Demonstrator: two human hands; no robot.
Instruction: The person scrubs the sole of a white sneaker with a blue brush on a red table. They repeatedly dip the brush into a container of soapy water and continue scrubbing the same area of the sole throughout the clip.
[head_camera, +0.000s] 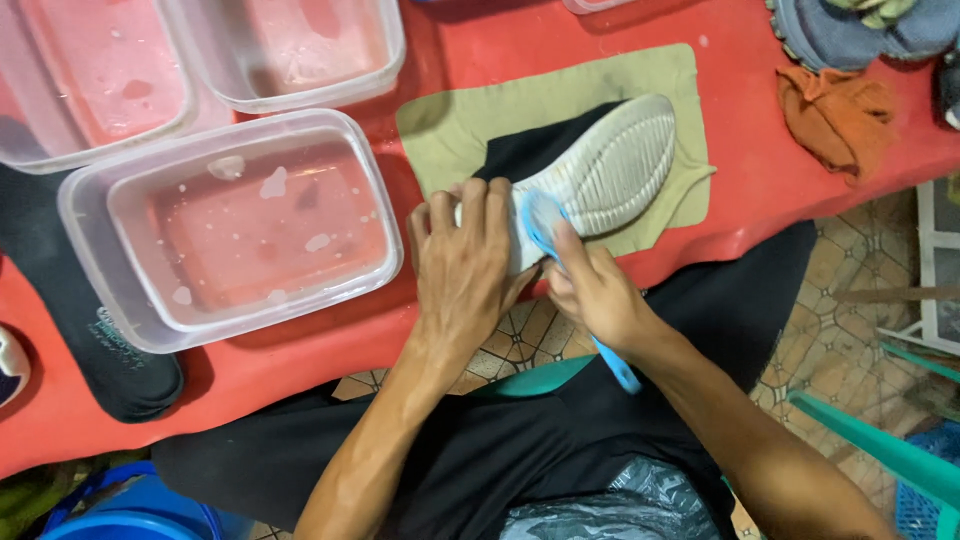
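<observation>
Our left hand (468, 262) clamps the heel of the sole-up black shoe (590, 170) on the olive cloth (470, 125); our right hand (590, 290) grips a blue brush (545, 222) against the sole.

shoe (600, 170) heel: hidden by left hand (465, 265) | brush (545, 215) bristles: blurred | 2 far tubs (90, 90): cut off at top

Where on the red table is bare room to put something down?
Bare red table lies between the olive cloth and the crumpled orange rag. A narrower strip runs below the clear plastic tub. The upper left, packed with tubs, is crowded.
</observation>
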